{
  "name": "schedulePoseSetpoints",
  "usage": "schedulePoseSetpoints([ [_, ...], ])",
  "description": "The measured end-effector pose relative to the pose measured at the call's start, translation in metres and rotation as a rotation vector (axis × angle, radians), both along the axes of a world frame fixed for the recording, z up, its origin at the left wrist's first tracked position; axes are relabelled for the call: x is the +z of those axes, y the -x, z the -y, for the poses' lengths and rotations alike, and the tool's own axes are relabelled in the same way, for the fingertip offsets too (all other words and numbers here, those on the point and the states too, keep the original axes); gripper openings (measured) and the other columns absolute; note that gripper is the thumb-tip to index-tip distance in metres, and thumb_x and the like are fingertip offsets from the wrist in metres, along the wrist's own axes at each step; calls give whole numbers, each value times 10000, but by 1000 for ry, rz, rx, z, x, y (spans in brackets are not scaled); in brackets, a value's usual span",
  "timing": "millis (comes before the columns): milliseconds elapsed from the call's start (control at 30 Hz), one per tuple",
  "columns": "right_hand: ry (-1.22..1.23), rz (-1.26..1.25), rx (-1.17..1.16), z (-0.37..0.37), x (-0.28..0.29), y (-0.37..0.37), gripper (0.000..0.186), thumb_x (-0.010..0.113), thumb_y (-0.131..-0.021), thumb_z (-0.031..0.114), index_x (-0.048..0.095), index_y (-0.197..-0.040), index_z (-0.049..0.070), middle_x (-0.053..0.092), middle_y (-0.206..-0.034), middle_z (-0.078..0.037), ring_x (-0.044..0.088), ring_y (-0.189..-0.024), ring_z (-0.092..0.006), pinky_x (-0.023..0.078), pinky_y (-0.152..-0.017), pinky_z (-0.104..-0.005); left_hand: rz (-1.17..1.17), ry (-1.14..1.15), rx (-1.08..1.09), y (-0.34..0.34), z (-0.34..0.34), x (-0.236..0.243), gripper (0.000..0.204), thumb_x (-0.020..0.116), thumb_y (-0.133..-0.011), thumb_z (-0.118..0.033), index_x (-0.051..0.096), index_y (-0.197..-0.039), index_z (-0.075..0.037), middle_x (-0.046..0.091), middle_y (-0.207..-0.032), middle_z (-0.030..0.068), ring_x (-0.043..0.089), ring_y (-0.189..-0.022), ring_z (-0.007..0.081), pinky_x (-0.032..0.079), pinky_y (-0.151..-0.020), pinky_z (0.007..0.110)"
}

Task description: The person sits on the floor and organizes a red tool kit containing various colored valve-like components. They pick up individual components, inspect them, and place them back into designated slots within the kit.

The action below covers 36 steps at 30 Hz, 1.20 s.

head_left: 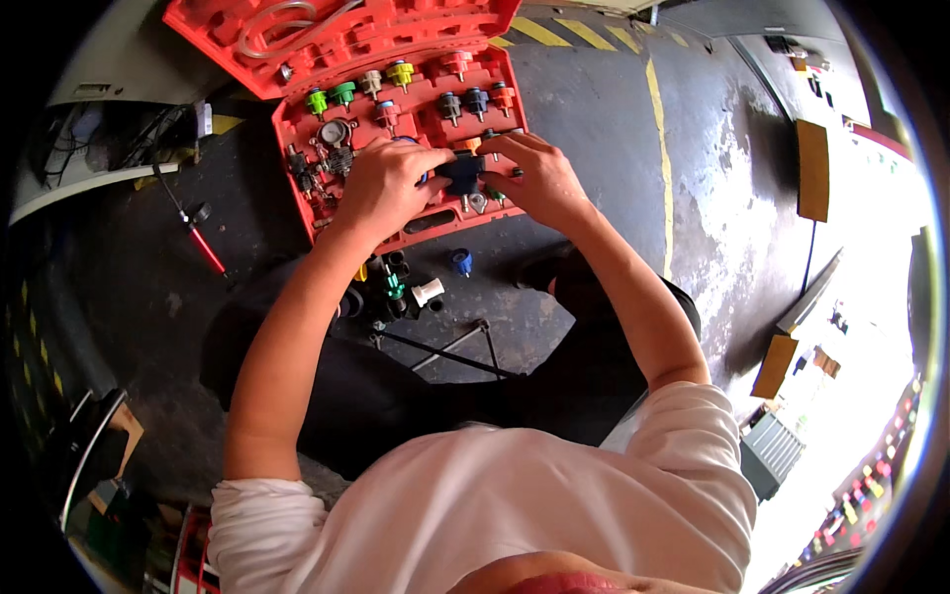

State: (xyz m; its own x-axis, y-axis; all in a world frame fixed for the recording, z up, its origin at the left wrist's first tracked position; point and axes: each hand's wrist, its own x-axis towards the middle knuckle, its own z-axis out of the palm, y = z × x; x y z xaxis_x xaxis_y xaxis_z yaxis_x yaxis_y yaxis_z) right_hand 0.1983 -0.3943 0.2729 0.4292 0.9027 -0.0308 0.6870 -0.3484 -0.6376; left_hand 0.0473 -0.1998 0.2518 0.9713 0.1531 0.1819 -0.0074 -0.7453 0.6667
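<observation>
Both my hands reach over the lower part of an open red plastic case (457,235). Between them is a dark blue-black fitting (461,174), its exact kind unclear. The fingers of my left hand (391,186) close on its left side, while my right hand (541,180) pinches its right side. Moulded slots in the case hold several coloured caps with stems, among them a green cap (342,92), a yellow cap (400,73) and a red cap (387,114). A round gauge (334,132) and metal fittings sit left of my left hand.
A blue cap (461,261) lies on the dark floor, with black fittings and a white cylindrical piece (427,291) beside it. Left of the case is a red-handled tool (206,249). A clear hose (272,40) rests in the raised lid. Thin metal legs (460,342) stand between my knees.
</observation>
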Motion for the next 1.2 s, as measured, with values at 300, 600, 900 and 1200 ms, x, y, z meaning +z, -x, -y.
schedulePoseSetpoints([
  [300,-140,133,125,-17,-23,2,347,828,-821,149,754,-1158,121,741,-1094,-62,695,-1034,-278,579,-893,-408,78,-74,31,6,-4,-9,296,826,-754,-142,763,-1041,-106,750,-905,34,702,-930,254,514,-850,404],
  [600,220,412,53,-131,-198,-128,320,723,-866,267,757,-1183,243,735,-1070,-136,670,-1073,-366,548,-921,-495,-451,-209,-27,26,7,-1,500,839,-775,-192,656,-1230,-92,641,-1238,124,615,-1183,321,485,-1013,469],
  [900,441,542,-59,-193,-306,-152,365,729,-899,359,726,-1263,327,722,-1262,-28,550,-1342,-262,326,-1185,-623,-604,-243,-91,56,19,12,487,821,-806,-282,678,-1235,-102,669,-1201,116,588,-1248,310,443,-1064,470],
  [1200,424,678,-85,-198,-325,-160,295,682,-904,275,744,-1192,274,736,-1202,-40,583,-1301,-257,339,-1134,-630,-546,-159,-45,70,3,9,458,776,-833,-229,674,-1259,-97,662,-1225,112,575,-1278,323,432,-1103,486],
])
